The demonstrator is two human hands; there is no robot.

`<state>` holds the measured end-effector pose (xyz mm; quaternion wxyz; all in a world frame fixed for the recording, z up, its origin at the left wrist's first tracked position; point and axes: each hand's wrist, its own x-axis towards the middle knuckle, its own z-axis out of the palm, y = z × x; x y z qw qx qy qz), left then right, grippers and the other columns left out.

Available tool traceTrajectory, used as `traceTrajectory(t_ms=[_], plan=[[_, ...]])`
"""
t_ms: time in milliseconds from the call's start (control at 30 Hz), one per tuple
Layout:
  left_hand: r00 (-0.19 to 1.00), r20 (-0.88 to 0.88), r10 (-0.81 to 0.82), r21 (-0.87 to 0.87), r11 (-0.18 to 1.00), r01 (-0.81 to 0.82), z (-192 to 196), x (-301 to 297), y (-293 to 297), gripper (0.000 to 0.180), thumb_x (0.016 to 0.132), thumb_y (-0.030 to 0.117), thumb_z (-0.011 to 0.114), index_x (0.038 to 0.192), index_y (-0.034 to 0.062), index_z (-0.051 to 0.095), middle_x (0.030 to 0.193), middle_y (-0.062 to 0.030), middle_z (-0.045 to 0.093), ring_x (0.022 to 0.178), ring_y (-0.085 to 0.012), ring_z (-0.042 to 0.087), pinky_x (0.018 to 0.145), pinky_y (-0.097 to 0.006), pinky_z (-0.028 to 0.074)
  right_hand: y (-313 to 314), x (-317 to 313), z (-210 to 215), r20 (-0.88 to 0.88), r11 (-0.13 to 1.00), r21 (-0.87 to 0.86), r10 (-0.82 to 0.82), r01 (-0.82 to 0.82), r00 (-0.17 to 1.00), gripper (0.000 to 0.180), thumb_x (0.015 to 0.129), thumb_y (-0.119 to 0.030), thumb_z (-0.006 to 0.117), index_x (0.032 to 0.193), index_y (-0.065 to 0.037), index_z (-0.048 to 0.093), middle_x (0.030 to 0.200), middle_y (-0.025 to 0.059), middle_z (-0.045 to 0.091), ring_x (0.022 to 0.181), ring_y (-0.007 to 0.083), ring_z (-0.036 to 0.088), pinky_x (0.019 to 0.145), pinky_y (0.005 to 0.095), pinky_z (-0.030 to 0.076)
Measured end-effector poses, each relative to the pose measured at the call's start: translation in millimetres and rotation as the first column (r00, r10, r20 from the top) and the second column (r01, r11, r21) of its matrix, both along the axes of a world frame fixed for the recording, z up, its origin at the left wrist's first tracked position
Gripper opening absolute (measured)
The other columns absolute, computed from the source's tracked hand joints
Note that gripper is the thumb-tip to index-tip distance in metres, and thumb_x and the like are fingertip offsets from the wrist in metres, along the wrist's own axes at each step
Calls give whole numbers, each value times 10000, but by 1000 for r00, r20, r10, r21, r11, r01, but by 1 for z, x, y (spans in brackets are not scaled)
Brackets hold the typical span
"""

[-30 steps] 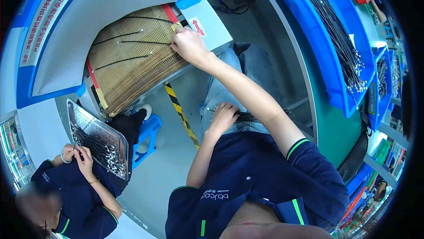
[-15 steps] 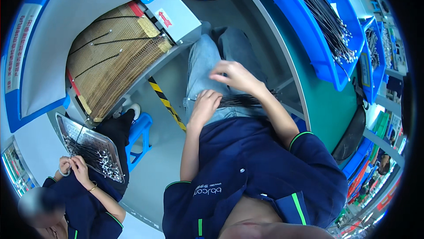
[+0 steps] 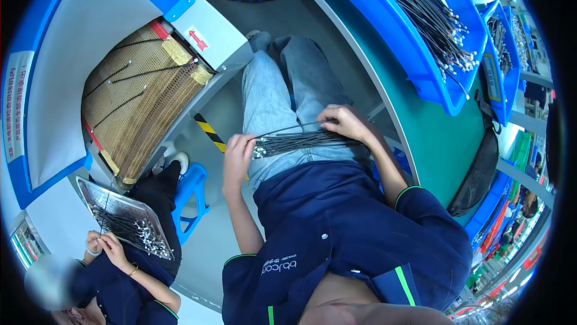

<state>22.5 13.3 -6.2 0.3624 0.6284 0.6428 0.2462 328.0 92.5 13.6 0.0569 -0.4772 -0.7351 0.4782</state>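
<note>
At centre frame, the person's left hand [image 3: 239,149] and right hand [image 3: 344,122] have fingers closed around one black cable [image 3: 290,128] beside the cable bundle [image 3: 303,143] across the jeans [image 3: 267,94], where gentle, even tension should prevent kinks.

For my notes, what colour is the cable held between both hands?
The cable is black; head view shows best.
</note>
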Motion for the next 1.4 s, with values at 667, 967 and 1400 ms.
traceTrajectory(t_ms=[667,967,1400], plan=[[977,153,147,75,984,-160,34,21,19,199,817,54,673,1012,28,637,947,-113,629,791,-214,635,675,-318,499,28,-58,35,-192,961,273,103,-48,976,138,820,-157,642,911,-65,687,866,87,640,794,286,634,710,374,505],[991,136,12,200,979,-39,35,31,23,111,809,63,681,898,14,636,790,-104,658,703,-239,635,629,-331,490,19,-83,31,-230,910,392,239,-135,943,212,802,-184,653,1002,-116,638,952,58,630,853,267,633,704,376,516],[997,76,7,233,972,-25,36,23,25,98,811,55,665,896,11,646,839,-105,653,786,-261,616,698,-355,484,27,-68,24,-217,846,528,214,-70,953,113,784,-151,666,884,-100,675,841,22,616,789,221,624,691,341,511]])
